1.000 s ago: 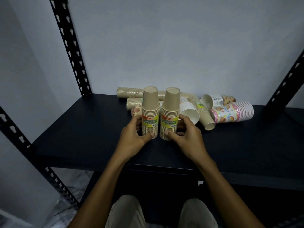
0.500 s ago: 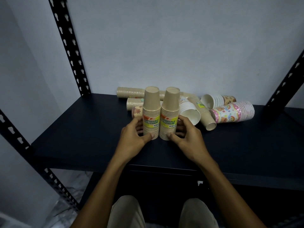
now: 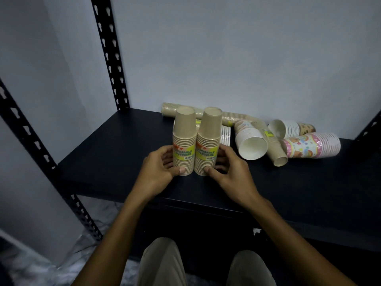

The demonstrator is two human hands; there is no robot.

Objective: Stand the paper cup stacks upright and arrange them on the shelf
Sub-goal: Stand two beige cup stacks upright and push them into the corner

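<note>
Shelf [image 3: 103,162], dark, fills mid-frame; slotted uprights at left and far right.

Two kraft stacks stand upright at centre, mouths down, touching side by side: left stack [image 3: 184,141], right stack [image 3: 208,141]. Each wears a yellow label.

Left hand [image 3: 158,172] cups the left stack low down, thumb on the front, fingers round the back: grip pinching that stack. Right hand [image 3: 228,172] mirrors it on the right stack, grip likewise pinching its base.

Step in hand, as I judge it: squaring the pair up. Best done by holding low, near the shelf, sliding rather than lifting, labels kept facing front, and keeping clear of the lying stacks close behind. Tall and narrow, so a push high up would likely tip them.

Count: upright stacks, two. Lying stacks, at least six: kraft ones behind at upper centre [image 3: 171,108], a white-mouthed one [image 3: 250,144], a kraft one [image 3: 274,145], a dotted one [image 3: 288,127], a pink one [image 3: 309,145] at right. The pile behind the pair is partly hidden, so the total is uncertain.
</note>
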